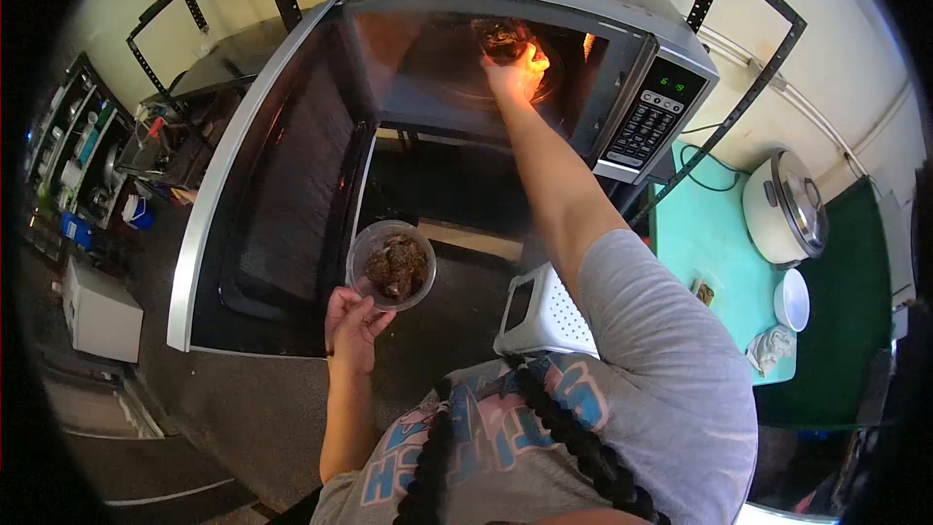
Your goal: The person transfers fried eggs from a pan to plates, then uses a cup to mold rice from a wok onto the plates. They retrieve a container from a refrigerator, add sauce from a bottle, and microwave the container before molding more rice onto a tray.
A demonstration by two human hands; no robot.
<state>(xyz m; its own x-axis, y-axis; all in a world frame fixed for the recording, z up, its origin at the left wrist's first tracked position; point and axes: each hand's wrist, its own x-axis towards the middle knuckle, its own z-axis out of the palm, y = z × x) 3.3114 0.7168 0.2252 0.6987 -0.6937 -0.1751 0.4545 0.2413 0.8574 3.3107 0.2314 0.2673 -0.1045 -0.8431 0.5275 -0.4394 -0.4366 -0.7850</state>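
My left hand pinches the rim of a round clear plastic tub with dark brown, lumpy food inside, held in front of the open microwave door. Inside the lit microwave, my right hand grips a container of dark food over the turntable. Orange light falls on that hand and container, and some of the fingers are hidden behind it.
Black metal shelving frames the microwave. To the right, a green table bears a rice cooker, a white bowl and a crumpled cloth. Below the microwave stands a white perforated plastic stool.
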